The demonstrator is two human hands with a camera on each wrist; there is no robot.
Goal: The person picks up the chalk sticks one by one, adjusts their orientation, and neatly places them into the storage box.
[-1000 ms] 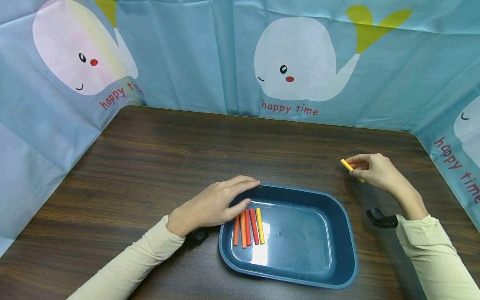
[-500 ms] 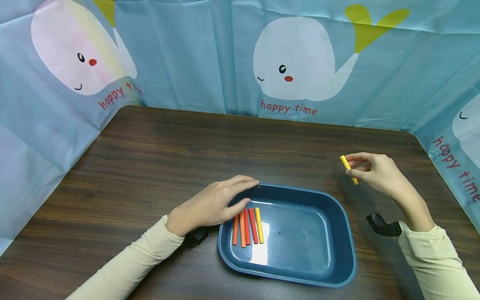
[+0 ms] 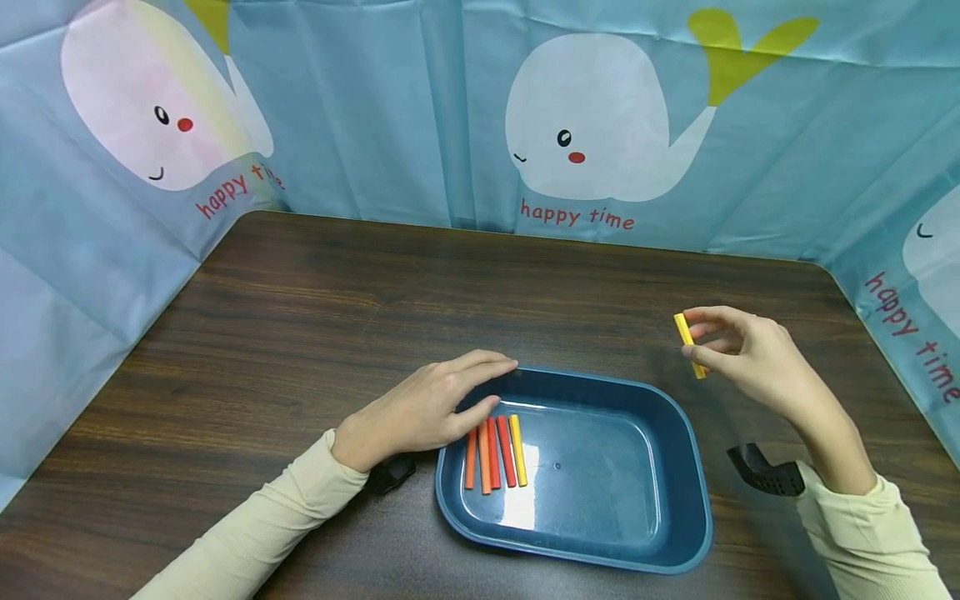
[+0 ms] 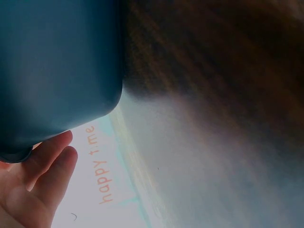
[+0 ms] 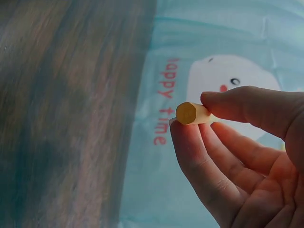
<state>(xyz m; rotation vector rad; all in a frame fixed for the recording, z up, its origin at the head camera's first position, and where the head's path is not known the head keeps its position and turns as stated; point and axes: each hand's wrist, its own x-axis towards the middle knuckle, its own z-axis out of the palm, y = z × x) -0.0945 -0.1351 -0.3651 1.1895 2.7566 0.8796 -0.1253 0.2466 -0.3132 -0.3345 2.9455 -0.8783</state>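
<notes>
My right hand (image 3: 761,354) pinches a yellow six-sided stick (image 3: 689,346), much like a crayon, between thumb and fingers. It is held above the table, right of the blue tray. In the right wrist view the yellow stick's flat end (image 5: 186,113) faces the camera. My left hand (image 3: 427,406) holds the left far corner of the blue plastic tray (image 3: 693,475), thumb over the inside and fingers outside the rim. The left wrist view shows its fingers (image 4: 57,173) against the tray's outer wall (image 4: 61,61). Several orange and red sticks (image 3: 487,467) and one yellow stick (image 3: 519,450) lie side by side at the tray's left.
The dark wood-grain table (image 3: 337,292) extends behind and left of the tray. A light blue curtain (image 3: 390,108) with printed whales rises at the back and sides. A black wrist device (image 3: 763,471) sits under the right wrist, another (image 3: 392,475) under the left.
The right hand has lifted the yellow stick off the table area, shifting slightly left and turning the stick more upright. The left hand and tray have stayed in place.
</notes>
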